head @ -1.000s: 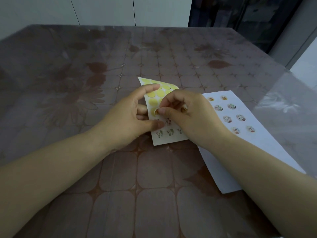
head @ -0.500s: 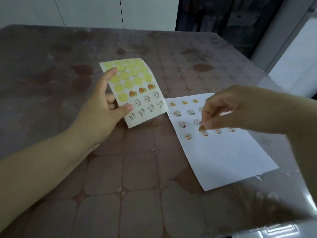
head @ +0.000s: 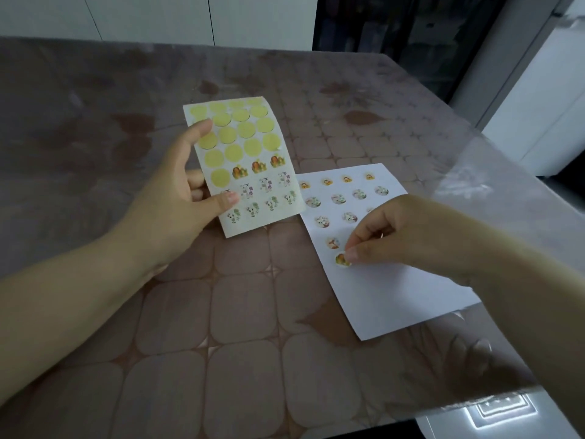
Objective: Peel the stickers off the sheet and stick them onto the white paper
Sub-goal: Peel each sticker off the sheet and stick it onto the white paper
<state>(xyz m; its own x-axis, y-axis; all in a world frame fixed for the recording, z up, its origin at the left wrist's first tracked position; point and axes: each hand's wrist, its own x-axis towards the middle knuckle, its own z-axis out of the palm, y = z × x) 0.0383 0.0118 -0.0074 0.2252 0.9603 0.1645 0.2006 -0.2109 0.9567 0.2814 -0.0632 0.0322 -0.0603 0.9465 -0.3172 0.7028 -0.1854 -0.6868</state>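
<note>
The sticker sheet [head: 245,160] is held at its left edge by my left hand [head: 177,198], thumb on its lower part. Its upper rows are bare yellow circles; small picture stickers fill the lower rows. The white paper [head: 386,286] lies flat to the right, with several round stickers on its upper half. My right hand [head: 408,232] pinches a round orange sticker [head: 342,259] between thumb and forefinger and holds it against the paper, just below the lowest stuck sticker [head: 333,243].
The table [head: 177,343] has a brown patterned cover under clear plastic. Its right edge [head: 506,403] runs close past the paper. White cabinets stand behind the table, and a dark doorway shows at the back right.
My right hand has left the sheet with a peeled sticker, moved right over the paper, and lowered it onto the page. My left hand still holds the sheet.
</note>
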